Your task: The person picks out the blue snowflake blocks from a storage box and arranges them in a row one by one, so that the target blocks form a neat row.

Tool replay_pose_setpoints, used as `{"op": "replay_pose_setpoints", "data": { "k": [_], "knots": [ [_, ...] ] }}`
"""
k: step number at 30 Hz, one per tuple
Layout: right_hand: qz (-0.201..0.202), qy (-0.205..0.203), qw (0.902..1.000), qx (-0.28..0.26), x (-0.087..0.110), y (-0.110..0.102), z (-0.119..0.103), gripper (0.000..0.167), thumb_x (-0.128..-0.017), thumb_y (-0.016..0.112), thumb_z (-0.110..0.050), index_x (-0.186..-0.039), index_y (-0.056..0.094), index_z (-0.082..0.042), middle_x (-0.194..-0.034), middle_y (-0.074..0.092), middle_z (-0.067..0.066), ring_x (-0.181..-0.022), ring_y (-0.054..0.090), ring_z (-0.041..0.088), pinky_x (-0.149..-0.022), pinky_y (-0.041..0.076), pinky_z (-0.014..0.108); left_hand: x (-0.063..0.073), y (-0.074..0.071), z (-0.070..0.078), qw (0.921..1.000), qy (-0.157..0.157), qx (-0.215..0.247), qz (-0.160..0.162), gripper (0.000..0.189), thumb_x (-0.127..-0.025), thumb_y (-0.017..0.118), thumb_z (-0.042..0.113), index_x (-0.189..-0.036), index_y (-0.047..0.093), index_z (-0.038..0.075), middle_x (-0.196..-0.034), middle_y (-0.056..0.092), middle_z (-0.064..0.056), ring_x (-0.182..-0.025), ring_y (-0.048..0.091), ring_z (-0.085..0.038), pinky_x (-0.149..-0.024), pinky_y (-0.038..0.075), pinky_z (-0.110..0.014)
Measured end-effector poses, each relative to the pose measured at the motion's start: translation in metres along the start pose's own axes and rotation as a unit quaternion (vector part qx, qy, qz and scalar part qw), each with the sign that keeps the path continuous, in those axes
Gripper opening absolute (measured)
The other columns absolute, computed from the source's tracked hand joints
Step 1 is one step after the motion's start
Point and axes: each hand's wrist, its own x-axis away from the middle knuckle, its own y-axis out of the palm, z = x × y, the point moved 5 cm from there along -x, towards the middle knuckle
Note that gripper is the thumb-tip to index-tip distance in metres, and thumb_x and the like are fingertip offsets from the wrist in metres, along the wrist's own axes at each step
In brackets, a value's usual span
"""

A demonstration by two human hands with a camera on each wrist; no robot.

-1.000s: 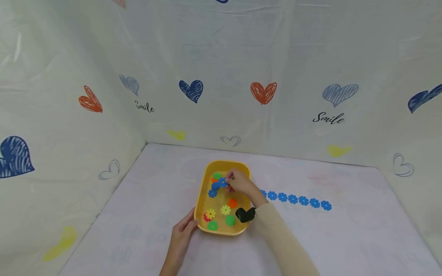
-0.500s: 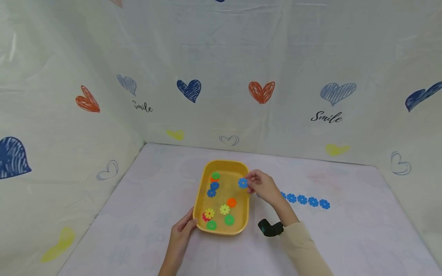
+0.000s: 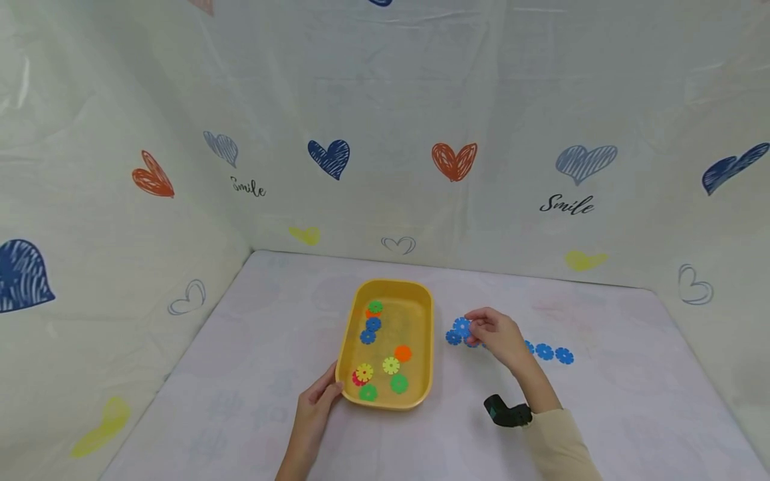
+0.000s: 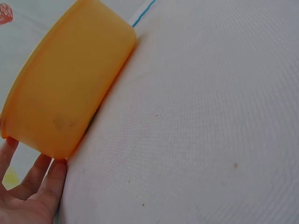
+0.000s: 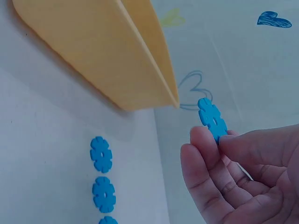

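My right hand (image 3: pixel 499 336) pinches a blue flower-shaped plastic disc (image 5: pixel 212 119) between thumb and fingertips, its notched edge and centre hole showing in the right wrist view. That disc overlaps the left end of a row of matching blue discs (image 3: pixel 545 351) on the table; the hand hides the row's middle. My left hand (image 3: pixel 315 403) grips the near left corner of a yellow tray (image 3: pixel 429 347), thumb at the rim and fingers against the outer wall (image 4: pixel 70 79). Inside the tray lie two blue discs (image 3: pixel 368 337) and several green, yellow, orange and red ones.
A white-covered table (image 3: pixel 240 347) carries the tray and the row. Behind it hangs a pale curtain (image 3: pixel 385 80) printed with hearts and the word Smile. A black wrist device (image 3: pixel 507 412) sits on the right forearm, by a cream sleeve (image 3: pixel 559 441).
My right hand has lifted a blue disc out of the tray and carried it right, past the rim, to above the row's left end. The left hand stays at the tray corner.
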Motion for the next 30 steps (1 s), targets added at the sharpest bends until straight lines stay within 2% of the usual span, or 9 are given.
{"op": "replay_pose_setpoints", "data": {
  "k": [9, 15, 18, 21, 24, 27, 30],
  "knots": [
    [0.020, 0.018, 0.9996, -0.002, 0.012, -0.030, 0.029, 0.028, -0.093, 0.053, -0.013, -0.115, 0.054, 0.005, -0.091, 0.063, 0.015, -0.074, 0.066, 0.013, -0.075, 0.058, 0.023, 0.000, 0.000, 0.000, 1.0000, -0.001, 0.005, 0.001, 0.048, -0.091, 0.056, 0.022, -0.135, 0.048, 0.006, -0.141, 0.045, -0.008, -0.132, 0.041, -0.024, -0.095, 0.049, -0.024],
    [0.034, 0.025, 0.9988, -0.025, 0.017, -0.048, 0.060, 0.033, -0.093, 0.054, -0.020, -0.114, 0.054, 0.005, -0.089, 0.063, 0.013, -0.073, 0.066, 0.013, -0.075, 0.058, 0.024, 0.000, -0.001, -0.001, 1.0000, -0.002, 0.000, 0.003, 0.048, -0.091, 0.056, 0.023, -0.135, 0.048, 0.007, -0.141, 0.045, -0.008, -0.133, 0.040, -0.024, -0.096, 0.047, -0.025],
    [0.048, 0.048, 0.9971, -0.033, 0.018, -0.058, 0.082, 0.033, -0.093, 0.055, -0.024, -0.114, 0.055, 0.001, -0.087, 0.063, 0.008, -0.072, 0.066, 0.011, -0.071, 0.057, 0.016, 0.000, 0.000, 0.000, 0.9999, -0.005, -0.007, 0.006, 0.048, -0.090, 0.056, 0.024, -0.135, 0.048, 0.008, -0.141, 0.045, -0.007, -0.132, 0.041, -0.025, -0.096, 0.047, -0.027],
    [0.050, 0.052, 0.9965, -0.042, 0.017, -0.069, 0.107, 0.038, -0.092, 0.057, -0.029, -0.115, 0.054, 0.001, -0.085, 0.064, 0.004, -0.071, 0.067, 0.010, -0.067, 0.055, 0.012, 0.000, 0.000, 0.000, 0.9999, -0.004, -0.010, 0.007, 0.048, -0.090, 0.056, 0.023, -0.135, 0.048, 0.007, -0.141, 0.046, -0.007, -0.133, 0.040, -0.025, -0.097, 0.046, -0.028],
    [0.052, 0.053, 0.9959, -0.053, 0.018, -0.081, 0.128, 0.047, -0.090, 0.059, -0.033, -0.117, 0.052, 0.004, -0.085, 0.065, 0.003, -0.072, 0.068, 0.011, -0.068, 0.056, 0.014, 0.000, -0.001, 0.000, 0.9998, -0.007, -0.017, 0.008, 0.048, -0.090, 0.056, 0.025, -0.135, 0.048, 0.008, -0.141, 0.045, -0.007, -0.133, 0.040, -0.025, -0.098, 0.045, -0.030],
    [0.063, 0.063, 0.9948, -0.049, 0.021, -0.092, 0.143, 0.056, -0.088, 0.059, -0.039, -0.121, 0.049, 0.006, -0.084, 0.066, -0.002, -0.074, 0.069, 0.010, -0.068, 0.055, 0.012, 0.000, -0.001, 0.000, 0.9997, -0.009, -0.019, 0.009, 0.048, -0.090, 0.056, 0.025, -0.135, 0.049, 0.010, -0.141, 0.046, -0.005, -0.134, 0.039, -0.023, -0.099, 0.044, -0.030],
    [0.075, 0.096, 0.9919, -0.037, 0.030, -0.100, 0.146, 0.054, -0.089, 0.057, -0.037, -0.124, 0.048, 0.004, -0.082, 0.065, -0.009, -0.074, 0.068, 0.005, -0.066, 0.051, 0.006, -0.001, -0.002, -0.001, 0.9997, -0.007, -0.020, 0.008, 0.048, -0.090, 0.056, 0.025, -0.136, 0.048, 0.010, -0.141, 0.046, -0.005, -0.134, 0.039, -0.023, -0.099, 0.044, -0.030]
  ]
}}
